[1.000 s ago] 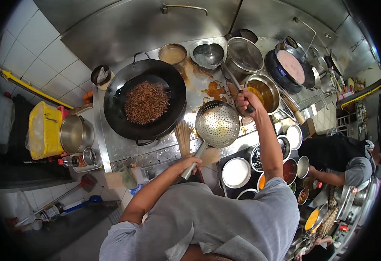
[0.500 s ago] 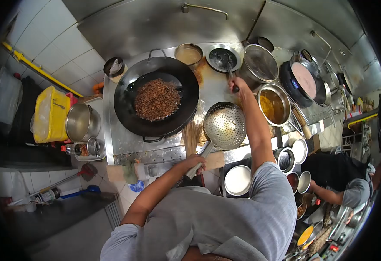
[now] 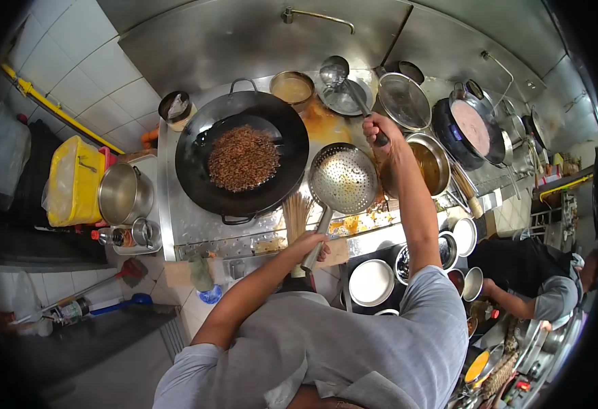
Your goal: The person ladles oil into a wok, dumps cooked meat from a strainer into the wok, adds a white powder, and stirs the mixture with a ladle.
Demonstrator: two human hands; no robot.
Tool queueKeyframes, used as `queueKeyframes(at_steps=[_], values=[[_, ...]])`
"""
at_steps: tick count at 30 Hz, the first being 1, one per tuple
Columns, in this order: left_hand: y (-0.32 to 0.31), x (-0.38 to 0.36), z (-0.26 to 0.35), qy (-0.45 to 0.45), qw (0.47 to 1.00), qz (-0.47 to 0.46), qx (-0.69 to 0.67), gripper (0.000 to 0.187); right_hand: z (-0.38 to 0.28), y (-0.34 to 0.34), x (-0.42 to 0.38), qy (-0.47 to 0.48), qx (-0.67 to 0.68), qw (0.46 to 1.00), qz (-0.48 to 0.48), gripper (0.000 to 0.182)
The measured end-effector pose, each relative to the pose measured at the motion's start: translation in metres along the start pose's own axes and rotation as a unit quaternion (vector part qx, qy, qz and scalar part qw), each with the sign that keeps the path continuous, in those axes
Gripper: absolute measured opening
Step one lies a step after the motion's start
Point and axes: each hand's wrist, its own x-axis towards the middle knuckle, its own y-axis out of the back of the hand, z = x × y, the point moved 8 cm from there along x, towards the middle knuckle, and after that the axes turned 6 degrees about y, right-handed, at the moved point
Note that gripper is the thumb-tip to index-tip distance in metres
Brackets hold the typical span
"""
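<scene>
Nearest, the left hand has its fingers closed round the handle of a perforated skimmer. The skimmer's round head is over the worktop, just right of a black wok holding dark brown pieces. A bristle brush lies between wok and skimmer; the left hand and skimmer handle are close beside it and partly hide it. Right of the near edge is a tub of white contents. Farther right, a co-worker stands well apart from both hands.

The right hand grips the black end of a ladle, fingers closed. Its forearm crosses in front of a pot of orange-brown liquid, partly covering it. Toward the far edge, the ladle's shaft passes over a round metal dish, its bowl above the dish's far left side. The dish is between a small pot of cloudy liquid and a mesh strainer.

Counted: one skimmer, one ladle, one brown-filled wok, one mesh strainer and, on the back wall, two taps.
</scene>
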Motion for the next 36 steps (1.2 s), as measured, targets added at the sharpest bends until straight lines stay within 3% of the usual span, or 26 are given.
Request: queueKeyframes(at_steps=[2,3,4,6,8,10,12,14,15,16,17,18,19,20,21,24,28,30,31,33,34,35,36], values=[[-0.001,0.014,-0.006,0.003,1.000,-0.004,0.020,0.039,-0.019,-0.014,-0.023,0.114,-0.298,0.943,0.098,0.013],[-0.006,0.012,-0.005,0.002,1.000,-0.005,0.022,0.039,-0.021,-0.009,-0.022,0.105,-0.362,0.920,0.105,0.018],[-0.007,0.011,-0.004,-0.005,0.998,0.032,0.058,0.040,-0.019,-0.004,-0.022,0.106,-0.362,0.920,0.105,0.018],[-0.004,0.012,-0.006,-0.014,0.993,0.066,0.092,0.042,-0.019,0.002,-0.020,0.144,-0.465,0.867,0.104,0.020],[0.008,0.026,-0.013,-0.089,0.966,0.105,0.221,0.047,-0.018,0.031,0.008,0.167,-0.496,0.847,0.098,0.022],[0.020,0.038,-0.036,-0.098,0.950,0.105,0.277,0.049,-0.020,0.058,0.029,0.164,-0.532,0.813,0.169,0.018],[0.021,0.032,-0.040,-0.106,0.930,0.108,0.335,0.050,-0.019,0.072,0.052,0.157,-0.524,0.820,0.171,0.012],[0.004,-0.001,-0.037,-0.065,0.966,0.080,0.239,0.067,-0.013,0.086,0.063,0.113,-0.492,0.842,0.190,0.005],[0.003,-0.005,-0.038,-0.065,0.967,0.080,0.235,0.066,-0.013,0.090,0.069,0.111,-0.491,0.843,0.189,0.005],[0.002,-0.009,-0.038,-0.064,0.967,0.081,0.233,0.066,0.000,0.098,0.076,0.062,-0.323,0.929,0.167,0.009],[0.001,-0.012,-0.041,-0.045,0.972,0.067,0.221,0.065,0.013,0.100,0.080,0.012,-0.144,0.980,0.140,0.016],[0.000,-0.014,-0.045,-0.025,0.976,0.053,0.208,0.065,0.014,0.102,0.077,0.010,-0.145,0.980,0.139,0.016],[0.001,-0.014,-0.047,-0.024,0.977,0.054,0.207,0.065,0.024,0.090,0.074,-0.008,0.056,0.996,0.065,0.020],[0.001,-0.015,-0.046,-0.030,0.976,0.051,0.209,0.063,0.027,0.076,0.069,-0.025,0.254,0.967,-0.013,0.024],[0.002,-0.013,-0.046,-0.035,0.975,0.048,0.212,0.061,0.027,0.077,0.064,0.012,0.279,0.959,-0.047,0.026],[0.007,-0.004,-0.050,-0.047,0.970,0.039,0.237,0.058,0.041,0.074,0.040,-0.023,0.306,0.943,-0.124,0.028],[-0.001,-0.014,-0.041,-0.061,0.965,0.046,0.251,0.057,0.031,0.055,-0.019,0.004,0.248,0.964,-0.090,0.026],[-0.003,-0.023,-0.033,-0.035,0.940,0.075,0.331,0.051,0.024,0.041,-0.049,-0.007,0.196,0.976,-0.096,0.025],[0.001,-0.022,-0.033,-0.035,0.939,0.074,0.333,0.051,0.022,0.038,-0.062,0.003,0.147,0.987,-0.060,0.024],[-0.006,-0.037,-0.006,-0.248,0.786,0.133,0.550,0.045,0.024,0.021,-0.093,-0.014,0.042,0.999,-0.031,0.022],[-0.008,-0.054,0.003,-0.247,0.786,0.129,0.552,0.045,0.026,0.032,-0.102,-0.021,0.012,1.000,0.007,0.011],[-0.006,-0.084,0.023,-0.198,0.802,0.169,0.537,0.044,0.023,0.023,-0.119,0.028,-0.111,0.991,0.062,0.010],[0.003,-0.110,0.037,-0.150,0.815,0.208,0.520,0.043,0.020,0.006,-0.143,0.077,-0.232,0.963,0.116,0.024]])
